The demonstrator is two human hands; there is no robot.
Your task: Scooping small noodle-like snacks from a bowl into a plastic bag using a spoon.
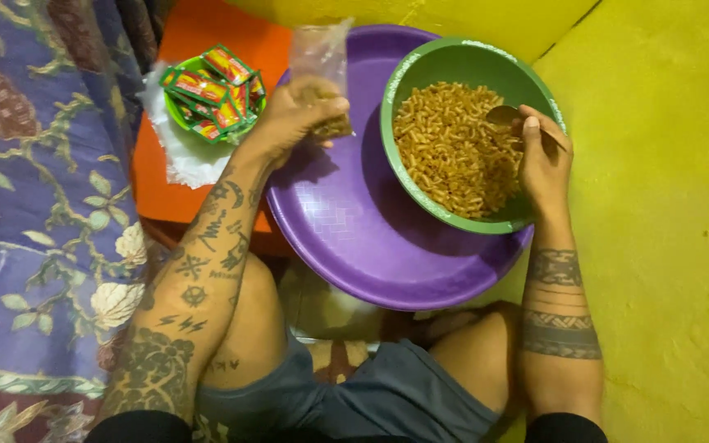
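Head view, seated person, knees bare, dark shorts.

Edges and room: a large purple tray (354,238) lies in front of the knees, its near rim overhanging the lap and its far rim running up to the yellow wall. To the right the yellow surface (666,213) is open, with wide room beside the right forearm. To the left, room is tight: an orange board (157,180) sits against the tray's left rim, and a blue floral cloth (34,180) fills the whole left side.

Containers: a green bowl (420,66) rests on the right half of the tray, its right rim passing beyond the tray's edge. It holds a heap of short golden-brown snack pieces (453,148), filling most of the floor. On the orange board, a small green dish (176,116) stands on white paper (182,156); it is piled with small red-and-green sachets (211,90).

Hands: left hand (293,119) is over the tray's upper left rim, fingers closed around the lower part of a small clear plastic bag (322,53). The bag stands upright with a little of the brown snack in its bottom (mouth state cannot be read). Right hand (543,160) lies on the bowl's right rim, thumb and fingers pinched on the handle of a spoon (504,115) whose bowl end sits on the snack heap.
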